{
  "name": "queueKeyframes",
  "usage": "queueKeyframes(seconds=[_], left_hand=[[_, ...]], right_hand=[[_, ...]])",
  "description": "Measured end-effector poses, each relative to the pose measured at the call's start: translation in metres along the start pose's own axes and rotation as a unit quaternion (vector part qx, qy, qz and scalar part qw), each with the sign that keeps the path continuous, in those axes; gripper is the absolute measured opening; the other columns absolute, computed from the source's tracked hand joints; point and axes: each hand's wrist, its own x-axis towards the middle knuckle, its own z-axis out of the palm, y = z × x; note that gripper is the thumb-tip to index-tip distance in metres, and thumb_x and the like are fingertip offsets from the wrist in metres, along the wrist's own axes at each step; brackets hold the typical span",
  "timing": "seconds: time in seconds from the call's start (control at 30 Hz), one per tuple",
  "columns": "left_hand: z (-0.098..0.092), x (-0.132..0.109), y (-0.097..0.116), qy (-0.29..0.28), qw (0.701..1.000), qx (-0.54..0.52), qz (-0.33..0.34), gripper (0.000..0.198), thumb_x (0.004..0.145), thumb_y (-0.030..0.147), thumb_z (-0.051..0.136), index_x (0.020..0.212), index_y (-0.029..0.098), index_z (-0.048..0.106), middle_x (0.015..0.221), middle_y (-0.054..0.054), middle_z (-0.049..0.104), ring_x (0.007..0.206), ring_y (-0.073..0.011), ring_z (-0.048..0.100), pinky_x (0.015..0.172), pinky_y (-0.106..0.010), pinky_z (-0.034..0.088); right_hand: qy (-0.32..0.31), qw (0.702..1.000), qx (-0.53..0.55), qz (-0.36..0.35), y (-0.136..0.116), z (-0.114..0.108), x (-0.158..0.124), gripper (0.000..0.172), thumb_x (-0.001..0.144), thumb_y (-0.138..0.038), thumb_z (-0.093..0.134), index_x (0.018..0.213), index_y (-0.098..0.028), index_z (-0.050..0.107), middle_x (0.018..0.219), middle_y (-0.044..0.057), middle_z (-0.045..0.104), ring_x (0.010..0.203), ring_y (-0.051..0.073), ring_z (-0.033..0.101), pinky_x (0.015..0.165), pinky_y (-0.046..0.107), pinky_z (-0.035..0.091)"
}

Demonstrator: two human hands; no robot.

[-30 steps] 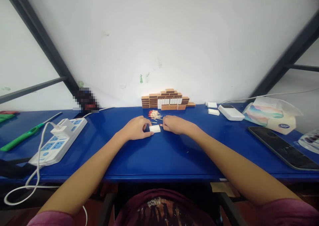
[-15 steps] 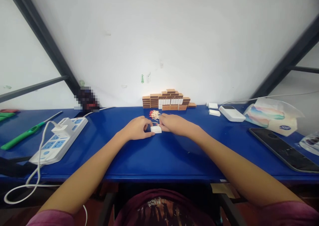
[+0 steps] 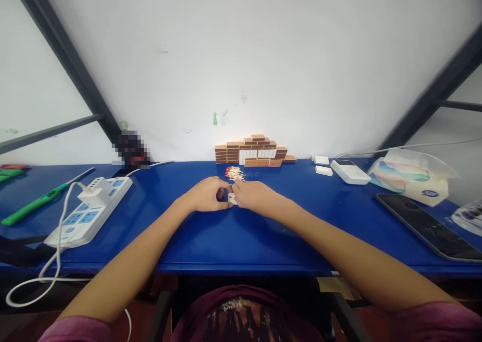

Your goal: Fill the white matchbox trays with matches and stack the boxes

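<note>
My left hand (image 3: 209,194) is closed at the left end of a small white matchbox tray (image 3: 231,200), with the thumb in front and fingers curled behind it. My right hand (image 3: 253,196) is pinched over the tray's right side and hides much of it. A red match tip shows inside the tray by the right fingertips; the match's stick is mostly covered by the fingers. Just behind both hands lies a loose pile of red-tipped matches (image 3: 235,173) on the blue table (image 3: 241,236).
Against the wall stand stacked brown matchboxes (image 3: 259,148). On the right lie white trays (image 3: 324,171), a white device (image 3: 350,172), a tissue pack (image 3: 412,176) and a phone (image 3: 427,225). A power strip (image 3: 81,234) and green lighter (image 3: 35,206) are at left.
My right hand has moved slightly left and down over the white tray, covering more of it. A red tip now shows in the tray. My left hand stays nearly still.
</note>
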Motion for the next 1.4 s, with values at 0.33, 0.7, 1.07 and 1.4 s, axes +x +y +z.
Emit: queueKeyframes(seconds=[0.33,0.7,1.07,1.4], left_hand=[[-0.001,0.0,0.001,-0.001,1.0,0.006,-0.006,0.022,0.082,0.042,0.075,0.091,0.022,0.074,0.075,0.0,0.067,0.073,-0.0179,0.061,0.073,-0.031,0.044],[-0.002,0.0,0.001,0.001,1.0,0.013,-0.012,0.027,0.083,0.046,0.075,0.095,0.022,0.076,0.075,-0.001,0.068,0.075,-0.0193,0.063,0.074,-0.032,0.045],[-0.001,-0.001,0.003,0.001,1.0,0.018,-0.015,0.027,0.083,0.047,0.075,0.093,0.022,0.075,0.076,-0.001,0.068,0.075,-0.0192,0.062,0.072,-0.032,0.044],[0.001,-0.002,0.008,-0.005,0.999,0.029,-0.011,0.03,0.085,0.051,0.073,0.091,0.022,0.073,0.078,-0.003,0.068,0.08,-0.0214,0.061,0.071,-0.033,0.043]], right_hand=[[0.0,1.0,-0.011,-0.013,0.003,-0.005,-0.008,0.026,0.108,-0.014,0.04,0.119,-0.007,0.062,0.119,0.023,0.067,0.102,0.028,0.073,0.075,0.032,0.055],[-0.017,0.995,0.093,0.007,0.014,-0.011,-0.01,0.025,0.109,-0.029,0.051,0.112,-0.012,0.069,0.115,0.017,0.071,0.101,0.026,0.073,0.082,0.029,0.051],[-0.025,0.989,0.146,0.019,0.02,-0.011,-0.01,0.024,0.106,-0.032,0.058,0.111,-0.013,0.071,0.119,0.015,0.073,0.1,0.026,0.071,0.077,0.03,0.046],[-0.026,0.988,0.148,0.036,0.018,-0.012,-0.007,0.027,0.106,-0.037,0.058,0.106,-0.014,0.073,0.114,0.014,0.076,0.099,0.025,0.071,0.074,0.028,0.043]])
